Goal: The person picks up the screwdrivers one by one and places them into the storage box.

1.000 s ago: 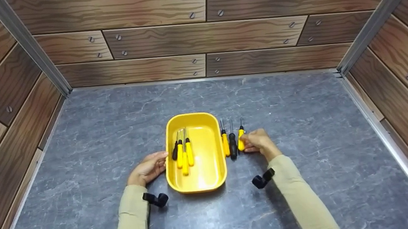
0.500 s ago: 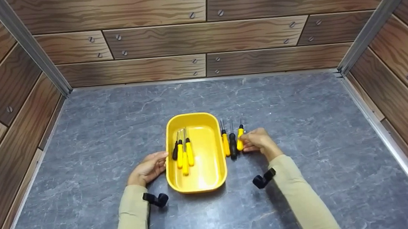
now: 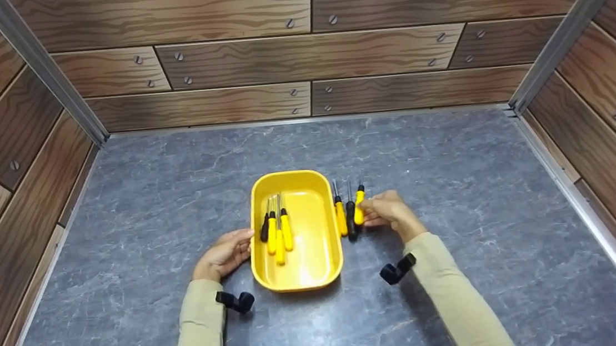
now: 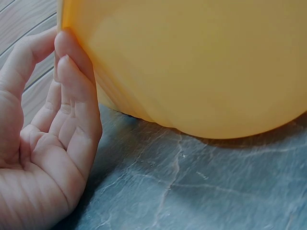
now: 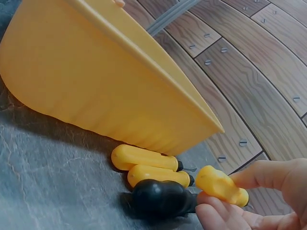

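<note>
A yellow plastic tray (image 3: 316,270) stands on the grey surface, with several screwdrivers (image 3: 279,242) lying inside near its left wall. My left hand (image 3: 227,253) pinches the tray's left rim; in the left wrist view its fingers lie against the outer wall. Between thumb and fingers, my right hand (image 3: 392,213) holds a screwdriver (image 3: 360,204) by its yellow handle, raised above the surface. Beside the tray's right wall lie a black-handled screwdriver (image 3: 351,219) and a yellow-handled screwdriver (image 3: 341,217). The right wrist view reveals a second yellow handle (image 5: 158,176) there.
A grey marbled surface (image 3: 453,171) surrounds the tray. Wood-patterned walls (image 3: 253,60) enclose the back and both sides, with metal strips at the corners. A small black camera mount (image 3: 398,270) sits on each wrist.
My right hand has lifted the yellow-handled screwdriver and shifted it slightly left, so it now overlaps the black one in the head view. My left hand and the tray have stayed in place.
</note>
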{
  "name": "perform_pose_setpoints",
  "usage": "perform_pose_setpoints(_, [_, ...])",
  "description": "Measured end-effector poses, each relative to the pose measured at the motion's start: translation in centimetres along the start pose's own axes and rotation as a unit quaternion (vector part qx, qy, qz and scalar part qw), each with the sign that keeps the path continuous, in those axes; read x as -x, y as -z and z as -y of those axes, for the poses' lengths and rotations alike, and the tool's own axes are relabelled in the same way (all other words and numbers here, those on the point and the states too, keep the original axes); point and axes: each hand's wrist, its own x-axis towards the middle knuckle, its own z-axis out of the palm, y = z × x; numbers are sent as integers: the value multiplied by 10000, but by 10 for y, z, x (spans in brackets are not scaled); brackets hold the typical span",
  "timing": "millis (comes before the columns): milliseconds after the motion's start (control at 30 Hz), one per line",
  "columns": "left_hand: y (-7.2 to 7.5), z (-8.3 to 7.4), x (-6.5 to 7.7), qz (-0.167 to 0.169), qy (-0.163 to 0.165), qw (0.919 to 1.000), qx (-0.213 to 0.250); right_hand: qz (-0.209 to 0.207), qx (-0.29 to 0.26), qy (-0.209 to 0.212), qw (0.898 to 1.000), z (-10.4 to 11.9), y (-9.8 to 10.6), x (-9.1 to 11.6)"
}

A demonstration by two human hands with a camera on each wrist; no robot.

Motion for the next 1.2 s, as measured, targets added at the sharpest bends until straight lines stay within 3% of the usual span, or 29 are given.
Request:
perform_pose_setpoints(1000, [-1,1,-1,-118,-72,9999,2,186,-171,352,9991,13,-11,13])
perform_pose_setpoints(1200, [-3,5,0,-363,-205,9989,-201,304,-171,481,9982,15,-17,18])
